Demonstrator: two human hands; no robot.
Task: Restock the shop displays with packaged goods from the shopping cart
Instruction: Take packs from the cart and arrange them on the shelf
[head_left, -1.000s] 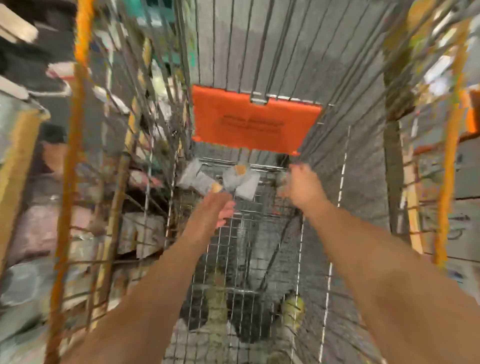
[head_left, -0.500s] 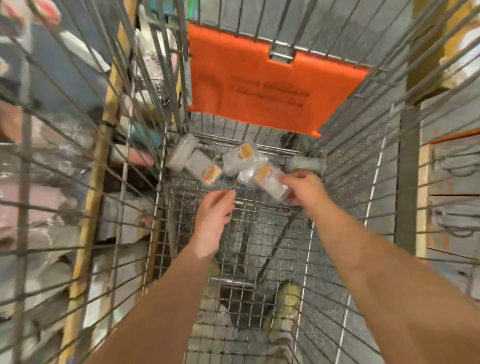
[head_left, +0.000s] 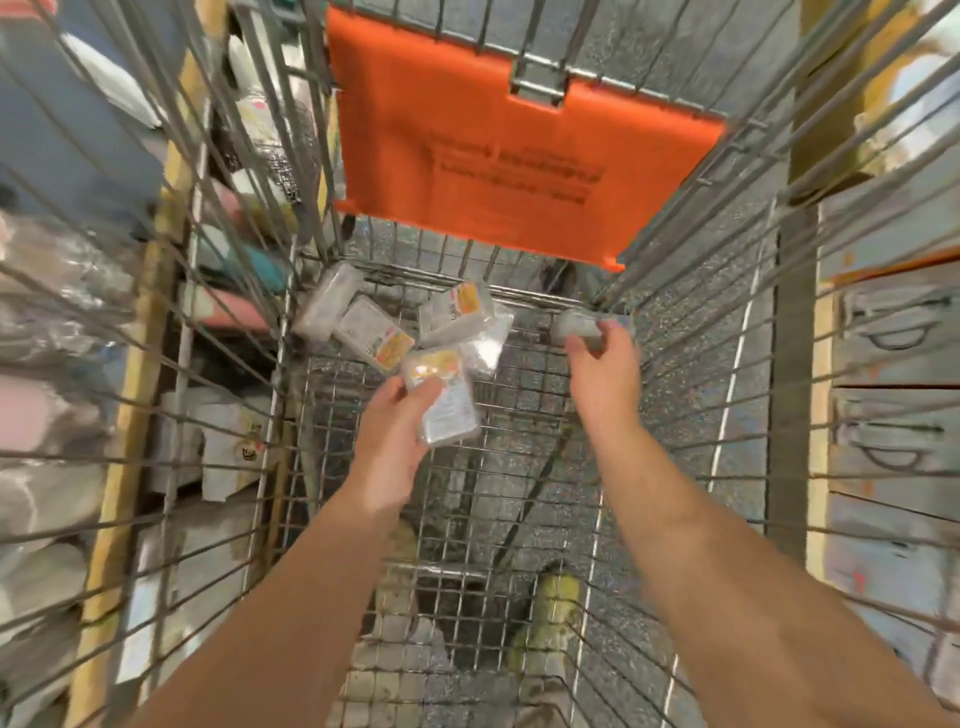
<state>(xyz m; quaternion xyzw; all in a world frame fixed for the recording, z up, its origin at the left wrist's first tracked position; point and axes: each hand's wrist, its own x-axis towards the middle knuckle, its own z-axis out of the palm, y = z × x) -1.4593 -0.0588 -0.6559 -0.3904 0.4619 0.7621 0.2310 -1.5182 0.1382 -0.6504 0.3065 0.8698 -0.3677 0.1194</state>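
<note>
Both my arms reach down into the wire shopping cart. My left hand grips a clear-wrapped packet with a yellow label, thumb over its top, lifted just above the cart floor. My right hand pinches a small grey packet in the far right corner. Four more packets lie clustered at the far left end of the floor, under the orange plastic flap. Shelves of wrapped goods stand to my left, drawers to my right.
</note>
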